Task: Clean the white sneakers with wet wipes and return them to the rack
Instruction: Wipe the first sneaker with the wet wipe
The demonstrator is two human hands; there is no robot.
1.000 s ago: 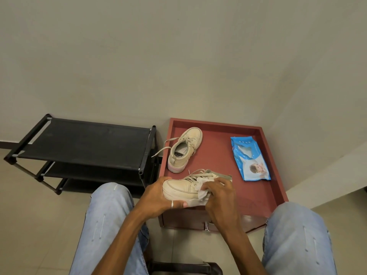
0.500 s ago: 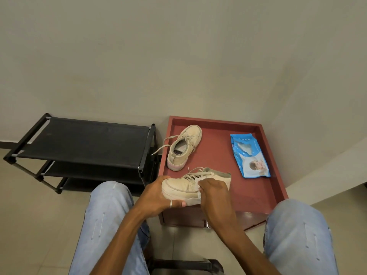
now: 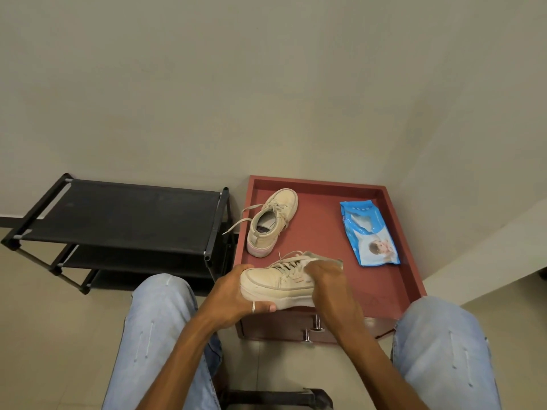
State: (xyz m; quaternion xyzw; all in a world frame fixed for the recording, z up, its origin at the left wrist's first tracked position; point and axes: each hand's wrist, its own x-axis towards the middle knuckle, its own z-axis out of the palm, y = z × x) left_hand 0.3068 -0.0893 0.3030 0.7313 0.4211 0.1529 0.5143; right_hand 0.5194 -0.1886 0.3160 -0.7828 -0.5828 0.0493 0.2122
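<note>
My left hand [image 3: 236,297] grips the toe end of a white sneaker [image 3: 275,284] held sideways over the front edge of the red table [image 3: 325,238]. My right hand [image 3: 328,287] covers the sneaker's laces and side, fingers curled over a white wet wipe that is almost wholly hidden under it. The second white sneaker [image 3: 273,221] stands upright on the table's back left, laces trailing over the edge. A blue wet-wipes pack [image 3: 370,233] lies flat on the table's right side.
A black shoe rack [image 3: 118,216] with bare shelves stands left of the table against the wall. My knees in light jeans [image 3: 159,315] flank the table's front. The table has a drawer with metal knobs [image 3: 312,328]. Walls close in behind and to the right.
My right hand has slid along the sneaker from the toe side toward the laces and heel, and the wipe that showed a second ago is now hidden under it. The left hand's grip is unchanged.
</note>
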